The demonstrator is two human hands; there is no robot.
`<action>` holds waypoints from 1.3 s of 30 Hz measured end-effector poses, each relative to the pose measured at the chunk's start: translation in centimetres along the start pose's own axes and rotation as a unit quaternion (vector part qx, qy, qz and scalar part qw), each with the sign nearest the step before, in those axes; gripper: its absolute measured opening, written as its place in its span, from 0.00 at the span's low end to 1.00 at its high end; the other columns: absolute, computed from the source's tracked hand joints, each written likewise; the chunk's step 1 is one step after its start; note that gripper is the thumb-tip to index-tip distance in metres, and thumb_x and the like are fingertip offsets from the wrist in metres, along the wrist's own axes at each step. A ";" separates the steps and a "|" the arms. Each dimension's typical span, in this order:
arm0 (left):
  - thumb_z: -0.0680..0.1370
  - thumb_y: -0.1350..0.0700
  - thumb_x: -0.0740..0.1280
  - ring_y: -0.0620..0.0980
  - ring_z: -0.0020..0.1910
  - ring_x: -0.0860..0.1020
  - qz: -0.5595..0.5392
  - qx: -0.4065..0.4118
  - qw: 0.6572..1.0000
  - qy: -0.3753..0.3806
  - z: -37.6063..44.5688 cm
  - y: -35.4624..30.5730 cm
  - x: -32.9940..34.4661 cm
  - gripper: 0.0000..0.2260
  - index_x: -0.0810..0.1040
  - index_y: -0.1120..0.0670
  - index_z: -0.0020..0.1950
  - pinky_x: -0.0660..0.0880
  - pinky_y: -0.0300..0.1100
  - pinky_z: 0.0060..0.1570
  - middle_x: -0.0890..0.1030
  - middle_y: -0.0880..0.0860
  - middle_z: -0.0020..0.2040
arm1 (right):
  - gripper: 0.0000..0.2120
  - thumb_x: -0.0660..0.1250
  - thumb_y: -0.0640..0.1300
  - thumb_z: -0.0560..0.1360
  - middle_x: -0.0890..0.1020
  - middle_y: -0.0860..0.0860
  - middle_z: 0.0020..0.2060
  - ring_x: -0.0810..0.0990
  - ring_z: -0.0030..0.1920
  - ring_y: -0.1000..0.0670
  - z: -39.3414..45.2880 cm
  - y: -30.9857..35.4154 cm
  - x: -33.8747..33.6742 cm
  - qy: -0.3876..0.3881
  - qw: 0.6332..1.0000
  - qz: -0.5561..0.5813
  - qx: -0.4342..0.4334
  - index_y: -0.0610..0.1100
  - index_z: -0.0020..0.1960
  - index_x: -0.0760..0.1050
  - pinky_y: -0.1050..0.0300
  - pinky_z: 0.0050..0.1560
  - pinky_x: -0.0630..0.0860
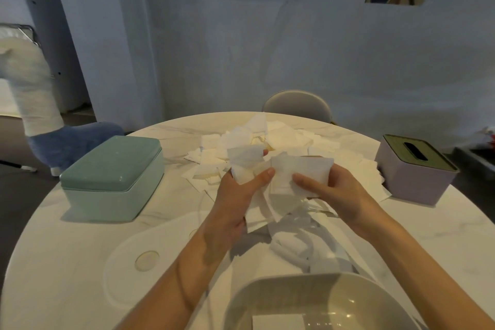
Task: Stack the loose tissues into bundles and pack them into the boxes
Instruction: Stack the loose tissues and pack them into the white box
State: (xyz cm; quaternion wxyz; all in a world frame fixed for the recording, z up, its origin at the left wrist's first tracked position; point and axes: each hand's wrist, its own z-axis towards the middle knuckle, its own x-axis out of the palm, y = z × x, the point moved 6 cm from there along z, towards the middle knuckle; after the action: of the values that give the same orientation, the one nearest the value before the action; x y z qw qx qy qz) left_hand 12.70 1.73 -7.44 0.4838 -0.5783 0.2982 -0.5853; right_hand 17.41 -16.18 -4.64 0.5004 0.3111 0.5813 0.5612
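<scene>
Two tissue wads, one pinched in each hand's grip: left hand (235, 190), right hand (332, 185).

Above a round white marble table (67, 262), the left hand (235, 193) grips a crumpled white tissue (245, 162) and the right hand (332, 186) pinches a folded white tissue bundle (300, 169). Beyond the hands lies a heap of loose white tissues (273, 139). Left of the heap sits a closed mint-green box (112, 177); right, a lilac box with a slotted lid (415, 169); nearest the camera, an open white box (316, 300).
</scene>
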 end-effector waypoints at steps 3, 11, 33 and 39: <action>0.80 0.53 0.72 0.56 0.60 0.83 0.014 -0.006 1.000 -0.006 0.2 0.2 -0.1 0.15 0.80 0.47 0.67 0.79 0.60 0.61 0.85 0.52 0.60 | 0.20 0.75 0.54 0.69 0.84 0.53 0.51 0.83 0.46 0.51 -0.2 0.0 0.8 0.027 0.999 -0.034 0.016 0.50 0.59 0.78 0.64 0.37 0.79; 0.82 0.34 0.51 0.58 0.60 0.83 -0.059 -0.121 0.991 0.013 0.3 2.0 0.2 0.23 0.75 0.43 0.68 0.75 0.63 0.66 0.82 0.56 0.66 | 0.22 0.78 0.46 0.66 0.83 0.46 0.47 0.80 0.46 0.47 -0.5 0.0 1.5 0.070 0.979 0.173 0.080 0.46 0.58 0.78 0.59 0.42 0.79; 0.78 0.26 0.54 0.60 0.56 0.81 -0.073 -0.260 0.946 0.176 -1.3 4.3 2.2 0.36 0.75 0.51 0.72 0.76 0.57 0.64 0.82 0.60 0.56 | 0.26 0.73 0.68 0.62 0.79 0.67 0.48 0.77 0.50 0.63 -0.6 2.2 1.7 0.039 0.954 -0.251 -0.158 0.63 0.58 0.77 0.70 0.43 0.77; 0.80 0.28 0.57 0.62 0.56 0.80 -0.130 -0.282 0.929 0.203 -1.3 4.8 2.5 0.35 0.71 0.51 0.77 0.76 0.59 0.61 0.79 0.63 0.62 | 0.14 0.70 0.69 0.65 0.78 0.64 0.51 0.77 0.51 0.60 -0.3 1.4 1.1 -0.026 0.946 -0.245 -0.209 0.66 0.47 0.79 0.69 0.46 0.75</action>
State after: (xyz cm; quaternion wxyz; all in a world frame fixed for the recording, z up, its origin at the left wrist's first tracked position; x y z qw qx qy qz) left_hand 12.84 -2.51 -11.09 0.1498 -0.5932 0.4653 -0.6397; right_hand 16.50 -15.07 -3.62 0.6913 0.0624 0.4958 0.5219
